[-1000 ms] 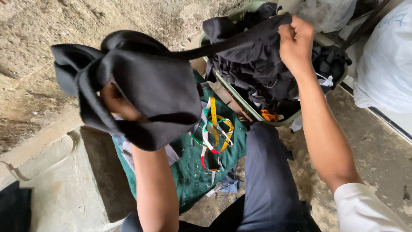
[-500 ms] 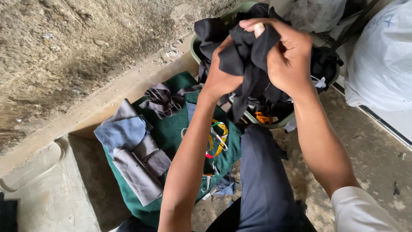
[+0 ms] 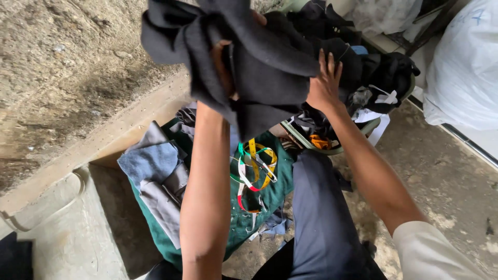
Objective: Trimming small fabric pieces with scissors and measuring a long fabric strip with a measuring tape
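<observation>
High in the upper middle of the frame the person's left hand [image 3: 224, 65] is buried in a bundle of black cloth [image 3: 249, 57] — a soft, matte, heavy-looking fabric bunched into thick folds and loose lobes that hang down over the wrist. Only a strip of the hand shows between the folds, with the fingers closed on the fabric from inside. The right hand [image 3: 324, 85], just right of the bundle, lies flat against its side with the fingers spread and pointing up; it presses on the cloth rather than clasping it. Behind and to the right of both hands sits a pale green basin [image 3: 332, 148] with a rounded rim, heaped with more dark garments [image 3: 381, 72], crumpled and limp, with a white scrap and a bit of orange showing at the near edge. Below the hands, in the centre of the frame, a green cloth [image 3: 259, 202] is spread on the ground, its weave flat and slightly fuzzy; on it lie thin ribbon-like straps [image 3: 254, 168] in yellow, green, red and white, looped and tangled. At the left edge of that cloth rests a stack of grey and bluish fabric pieces [image 3: 155, 176], smooth and cut in rough rectangles. The upper left is a rough, pitted concrete wall [image 3: 67, 78] with a pale ledge beneath it — at the far right bulges a white plastic sack [image 3: 464, 67]. The person's dark-trousered knee [image 3: 321, 207] fills the lower middle.
</observation>
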